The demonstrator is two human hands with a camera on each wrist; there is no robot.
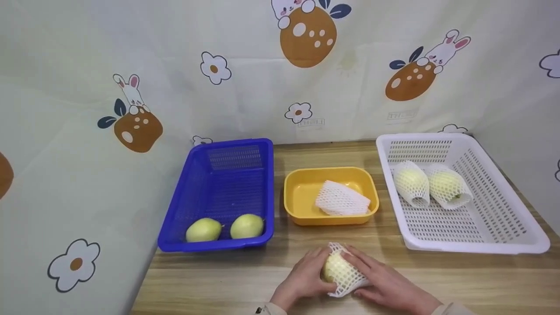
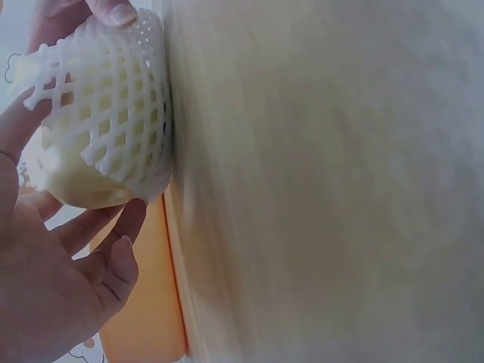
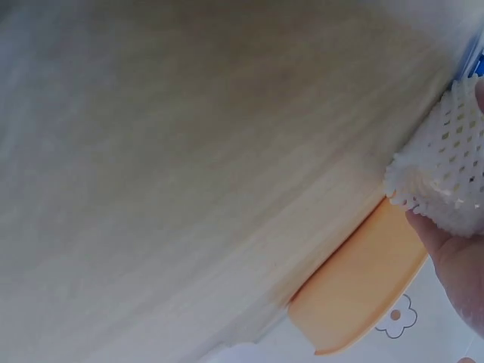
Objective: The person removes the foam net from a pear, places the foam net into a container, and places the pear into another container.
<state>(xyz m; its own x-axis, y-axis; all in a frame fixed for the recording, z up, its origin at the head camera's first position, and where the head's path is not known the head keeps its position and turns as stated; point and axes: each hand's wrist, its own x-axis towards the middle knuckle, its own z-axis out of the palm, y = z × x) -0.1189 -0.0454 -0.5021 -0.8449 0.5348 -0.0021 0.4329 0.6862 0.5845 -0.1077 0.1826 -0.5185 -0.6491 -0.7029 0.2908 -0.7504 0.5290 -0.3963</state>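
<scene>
Low over the wooden table, in front of the yellow tray, both hands hold a pale yellow-green pear (image 2: pixel 72 178) in a white foam net sleeve (image 1: pixel 348 276). My left hand (image 1: pixel 307 275) grips the pear's left side, where bare skin shows beyond the net's edge. From the other side, my right hand (image 1: pixel 385 282) holds the netted part, fingers over the top and thumb low near the net's end. In the left wrist view the mesh covers most of the fruit, and left fingertips touch its uncovered end. The right palm is hidden in the head view.
A blue basket (image 1: pixel 270 197) on the left holds two bare pears (image 1: pixel 204 230). White foam nets (image 1: pixel 341 199) lie in the yellow tray (image 1: pixel 299 220) at centre. To the right, a white basket (image 1: pixel 477 248) contains two netted pears (image 1: pixel 411 181). A patterned cloth (image 1: pixel 258 96) hangs behind.
</scene>
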